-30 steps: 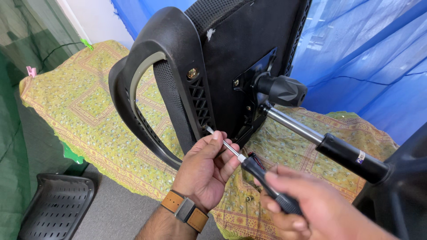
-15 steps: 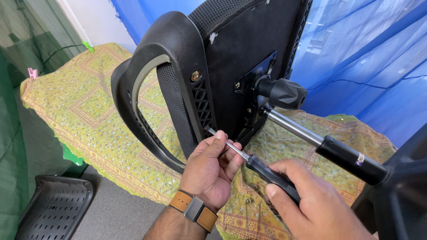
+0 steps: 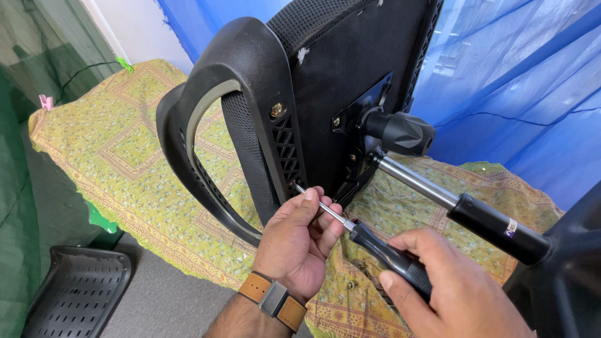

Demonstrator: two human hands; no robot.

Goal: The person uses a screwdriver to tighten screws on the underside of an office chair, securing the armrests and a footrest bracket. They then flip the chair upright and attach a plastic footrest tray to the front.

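My right hand [image 3: 451,291] closed on screwdriver [image 3: 375,247] handle; my left hand [image 3: 297,247] pinches shaft, nearer screw. Shaft axis points 10 o'clock into armrest [image 3: 250,81].

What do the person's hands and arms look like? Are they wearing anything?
Both hands are bare, with no gloves and no rings that show. The left hand has a watch at the wrist, on a tan leather strap with a silver-grey metal buckle. The left forearm below it is bare, with no sleeve. The right hand wears nothing either; its wrist and arm are cut off by the picture's edge.
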